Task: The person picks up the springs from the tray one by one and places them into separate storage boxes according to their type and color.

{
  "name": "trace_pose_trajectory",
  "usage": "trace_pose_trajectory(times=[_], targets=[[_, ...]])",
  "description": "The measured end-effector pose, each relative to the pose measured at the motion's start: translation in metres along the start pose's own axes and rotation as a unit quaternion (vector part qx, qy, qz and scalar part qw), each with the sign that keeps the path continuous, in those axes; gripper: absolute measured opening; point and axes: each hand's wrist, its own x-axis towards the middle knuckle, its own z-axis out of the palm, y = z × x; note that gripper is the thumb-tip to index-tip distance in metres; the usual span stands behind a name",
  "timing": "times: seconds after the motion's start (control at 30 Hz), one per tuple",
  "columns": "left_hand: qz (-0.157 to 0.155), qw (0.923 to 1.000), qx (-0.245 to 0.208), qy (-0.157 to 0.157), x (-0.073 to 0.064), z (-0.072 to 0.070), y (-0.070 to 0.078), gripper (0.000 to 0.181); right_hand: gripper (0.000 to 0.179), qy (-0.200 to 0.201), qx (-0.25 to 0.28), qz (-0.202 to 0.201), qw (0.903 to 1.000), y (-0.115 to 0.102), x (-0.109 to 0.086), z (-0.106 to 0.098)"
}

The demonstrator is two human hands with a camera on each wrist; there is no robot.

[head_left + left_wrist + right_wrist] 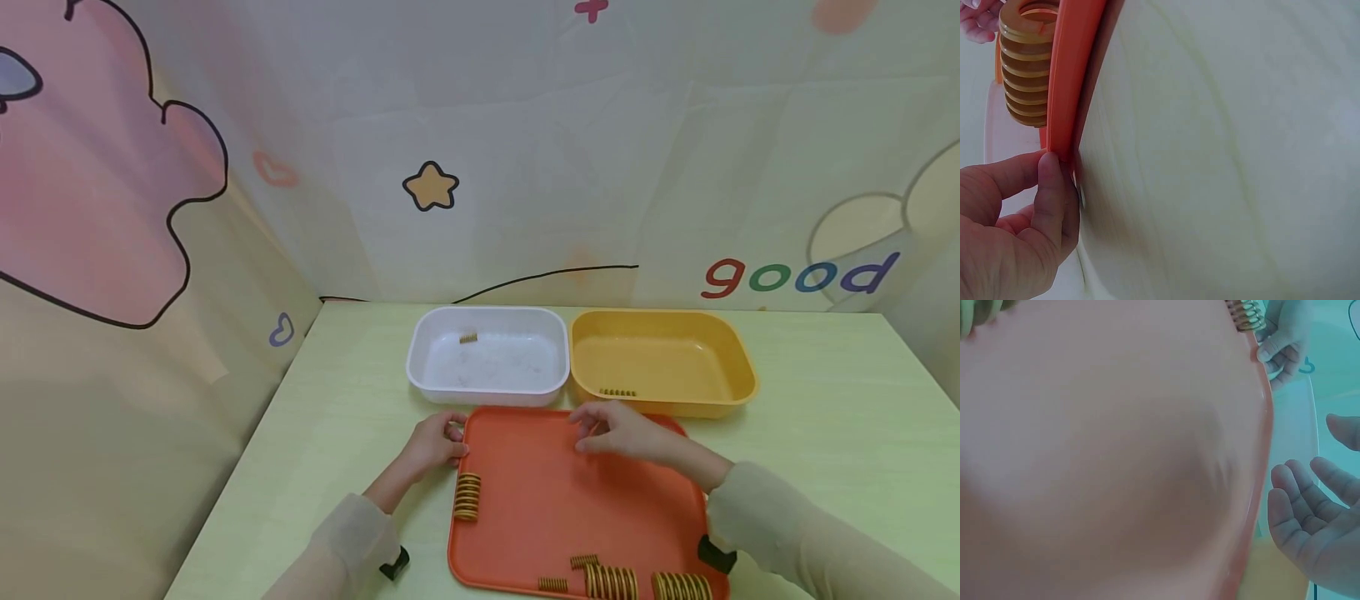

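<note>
My left hand [437, 442] pinches the rim of the orange-red tray [555, 492] near its far left corner; in the left wrist view the thumb and fingers [1050, 187] meet on that rim. Close to it, a large gold coil spring [467, 497] lies along the tray's left edge. Over the tray's far right part hovers my right hand [618, 432], holding nothing, its fingers loosely bent and thumb apart. At the tray's near edge lie two more large springs, one [611, 582] left of the other [681, 586], and two small springs, one [584, 562] above the other [552, 584].
Behind the tray stand a white bin [487, 396] with one small spring [468, 337] and a yellow bin [675, 407] with another small spring [618, 392]. They sit side by side on the pale table [825, 433]. A printed cloth [525, 183] hangs behind.
</note>
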Motion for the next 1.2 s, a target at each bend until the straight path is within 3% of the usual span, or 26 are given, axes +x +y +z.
trace_pose_trajectory(times=[0.1, 0.33, 0.57, 0.87, 1.2], targets=[[0.000, 1.0000, 0.001, 0.001, 0.000, 0.000, 0.000, 0.040, 0.040, -0.011, 0.003, -0.002, 0.9999, 0.000, 0.002, 0.003], [-0.003, 1.0000, 0.000, 0.001, -0.001, 0.000, 0.002, 0.039, 0.040, -0.027, -0.008, -0.049, 0.9984, 0.001, 0.004, 0.011], [-0.006, 1.0000, 0.000, -0.001, -0.001, 0.000, 0.001, 0.040, 0.039, -0.050, -0.022, 0.020, 0.9983, -0.003, 0.009, 0.023], [-0.010, 0.9999, 0.002, 0.000, 0.000, 0.000, 0.000, 0.040, 0.038, -0.063, -0.035, 0.001, 0.9974, -0.007, 0.014, 0.036], [-0.008, 1.0000, 0.000, 0.000, 0.000, 0.000, 0.000, 0.041, 0.042, -0.073, -0.043, 0.018, 0.9963, -0.010, 0.019, 0.044]])
